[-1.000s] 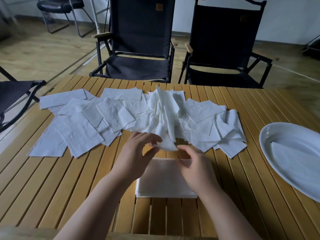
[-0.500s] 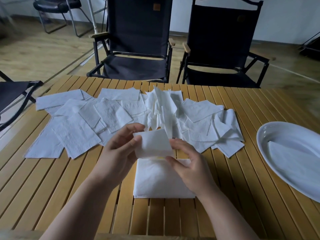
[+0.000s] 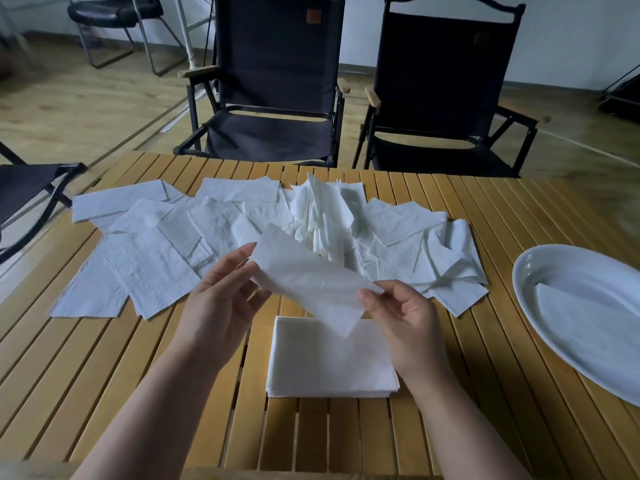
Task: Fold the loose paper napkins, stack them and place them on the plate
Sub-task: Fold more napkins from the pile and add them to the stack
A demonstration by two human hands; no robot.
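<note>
Slatted table (image 3: 104, 375): one napkin (image 3: 311, 285) held up over the stack (image 3: 329, 362).
Left hand (image 3: 221, 299) and right hand (image 3: 401, 317) pinch opposite ends, probably stretching it flat for folding.

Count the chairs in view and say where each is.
4. A black folding chair and a second folding chair stand behind the table; a third chair is cut off at the left edge; a padded chair stands far back, top left. Others may be hidden.

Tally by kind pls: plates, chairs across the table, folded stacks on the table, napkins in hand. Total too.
Plates: 1
Chairs across the table: 2
Folded stacks on the table: 1
Held napkin: 1, between left hand and right hand
Total: 5
Loose pile: too overlapped to count
</note>
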